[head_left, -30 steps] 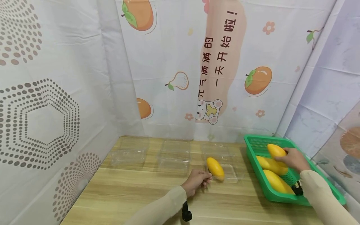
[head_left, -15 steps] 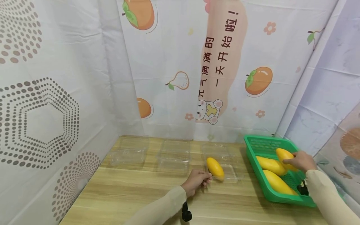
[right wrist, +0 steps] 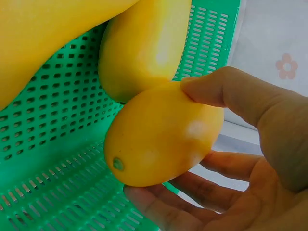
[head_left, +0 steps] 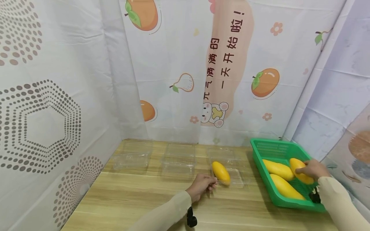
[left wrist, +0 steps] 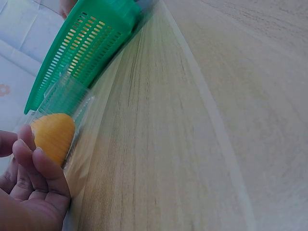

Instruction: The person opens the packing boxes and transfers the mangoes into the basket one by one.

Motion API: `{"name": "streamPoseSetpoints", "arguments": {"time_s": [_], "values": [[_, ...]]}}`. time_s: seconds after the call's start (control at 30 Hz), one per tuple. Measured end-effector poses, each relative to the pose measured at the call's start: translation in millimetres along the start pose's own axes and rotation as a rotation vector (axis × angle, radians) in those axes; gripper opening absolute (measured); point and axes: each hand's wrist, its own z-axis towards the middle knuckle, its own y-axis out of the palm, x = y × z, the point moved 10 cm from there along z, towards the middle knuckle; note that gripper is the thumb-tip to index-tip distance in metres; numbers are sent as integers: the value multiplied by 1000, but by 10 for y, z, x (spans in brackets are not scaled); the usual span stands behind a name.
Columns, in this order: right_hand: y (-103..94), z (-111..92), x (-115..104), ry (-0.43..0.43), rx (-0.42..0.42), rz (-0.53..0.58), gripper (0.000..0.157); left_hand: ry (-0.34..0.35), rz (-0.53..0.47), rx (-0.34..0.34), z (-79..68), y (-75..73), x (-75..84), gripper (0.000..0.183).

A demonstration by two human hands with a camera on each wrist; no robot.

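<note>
My right hand (head_left: pixel 317 170) holds a yellow mango (head_left: pixel 300 171) inside the green basket (head_left: pixel 274 198). In the right wrist view, the thumb lies over the top of this mango (right wrist: pixel 161 137) and the fingers curl beneath it. Two more mangoes lie beside it: one (head_left: pixel 278 170) farther back, one (head_left: pixel 284 187) nearer the front. My left hand (head_left: pixel 201 187) pinches the near left edge of an opened clear plastic box (head_left: pixel 238 180). Another mango (head_left: pixel 221 173) rests in that box, partly behind the left fingers in the left wrist view.
Two other opened clear plastic boxes stand to the left on the wooden table (head_left: pixel 138 199): a middle box (head_left: pixel 178 160) and a far-left box (head_left: pixel 131 160). Printed curtains (head_left: pixel 173 64) hang behind the table and along both sides.
My right hand has moved right and lower with its mango, down into the basket beside the other two. The left hand and the boxed mango have stayed put.
</note>
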Motion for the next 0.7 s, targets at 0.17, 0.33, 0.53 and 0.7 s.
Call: {"name": "streamPoseSetpoints", "arguments": {"time_s": [0.17, 0.33, 0.53, 0.7], "values": [[36, -29, 17, 1, -18, -43, 87, -1, 9, 4, -5, -3, -13, 23], [134, -12, 65, 16, -73, -105, 86, -11, 6, 7, -15, -5, -32, 22], [185, 24, 83, 26, -110, -138, 95, -7, 8, 2, -27, -2, -11, 23], [205, 29, 95, 39, -116, -112, 94, -7, 6, -1, -36, 7, 25, 24]]}}
